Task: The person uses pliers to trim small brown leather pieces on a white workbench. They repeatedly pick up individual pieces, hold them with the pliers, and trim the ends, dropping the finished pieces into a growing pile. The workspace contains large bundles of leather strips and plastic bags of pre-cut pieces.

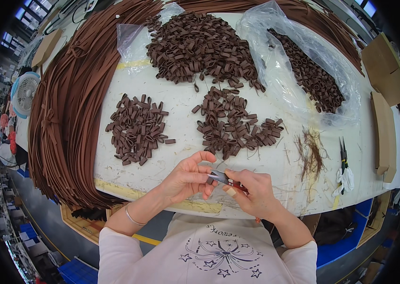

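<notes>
My left hand [186, 180] pinches a small dark leather loop [211, 178], some fingers curled upward. My right hand [254, 191], with a pale wrap on one finger, grips a small metal cutting tool [222, 177] with a red handle, its blade at the loop between my fingers. Beyond my hands lie two piles of brown loops [136, 128] [228, 118] on the white worktable [157, 80]. Fine brown threads [311, 154] are heaped to the right.
Long brown strap bundles [63, 132] line the left. A larger loop heap [200, 45] sits at the back. A plastic bag [266, 66] holds loops. Pliers [343, 158] and cardboard boxes [382, 142] are at the right, a fan [24, 94] beyond the straps.
</notes>
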Motion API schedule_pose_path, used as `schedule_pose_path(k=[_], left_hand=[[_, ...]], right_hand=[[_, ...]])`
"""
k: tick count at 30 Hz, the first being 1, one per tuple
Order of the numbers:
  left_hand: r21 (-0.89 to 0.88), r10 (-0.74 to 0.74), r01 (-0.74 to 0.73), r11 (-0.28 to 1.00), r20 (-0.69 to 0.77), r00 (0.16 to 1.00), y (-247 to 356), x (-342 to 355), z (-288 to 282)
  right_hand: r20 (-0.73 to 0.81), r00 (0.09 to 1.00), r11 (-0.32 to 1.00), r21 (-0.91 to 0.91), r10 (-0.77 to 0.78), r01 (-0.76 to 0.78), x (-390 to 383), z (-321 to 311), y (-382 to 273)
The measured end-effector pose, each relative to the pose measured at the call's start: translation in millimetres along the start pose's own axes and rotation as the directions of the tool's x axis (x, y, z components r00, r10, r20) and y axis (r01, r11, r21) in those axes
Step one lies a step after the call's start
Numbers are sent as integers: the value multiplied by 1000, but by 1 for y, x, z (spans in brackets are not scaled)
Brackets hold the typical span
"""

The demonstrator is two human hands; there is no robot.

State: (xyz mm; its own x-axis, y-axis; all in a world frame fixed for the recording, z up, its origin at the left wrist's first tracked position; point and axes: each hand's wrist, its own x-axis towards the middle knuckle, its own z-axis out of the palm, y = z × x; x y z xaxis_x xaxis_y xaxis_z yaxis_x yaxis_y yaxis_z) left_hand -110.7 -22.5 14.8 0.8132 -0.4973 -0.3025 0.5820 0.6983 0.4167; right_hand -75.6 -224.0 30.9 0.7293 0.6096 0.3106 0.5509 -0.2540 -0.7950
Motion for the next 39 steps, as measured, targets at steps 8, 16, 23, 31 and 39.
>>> schedule_pose_path(k=[8, 16, 23, 31, 39], left_hand=[[127, 23, -23, 992, -1, 1000, 2, 0, 2], [895, 529, -290, 339, 73, 846, -10, -12, 20], [943, 567, -333, 10, 269, 779, -18, -7, 20], [517, 261, -128, 846, -193, 946, -10, 0, 31], [235, 98, -51, 971, -195, 976, -10, 3, 26]], right_hand=[[-64, 998, 1000, -11, 11, -12, -2, 0, 4], [-98, 992, 997, 33, 76, -73, -15, -12, 4], [-69, 996, 998, 7, 61, -60, -22, -10, -2], [-141, 981, 980, -169, -134, 109, -23, -1, 5], [-140, 974, 968, -203, -178, 147, -22, 1, 8]])
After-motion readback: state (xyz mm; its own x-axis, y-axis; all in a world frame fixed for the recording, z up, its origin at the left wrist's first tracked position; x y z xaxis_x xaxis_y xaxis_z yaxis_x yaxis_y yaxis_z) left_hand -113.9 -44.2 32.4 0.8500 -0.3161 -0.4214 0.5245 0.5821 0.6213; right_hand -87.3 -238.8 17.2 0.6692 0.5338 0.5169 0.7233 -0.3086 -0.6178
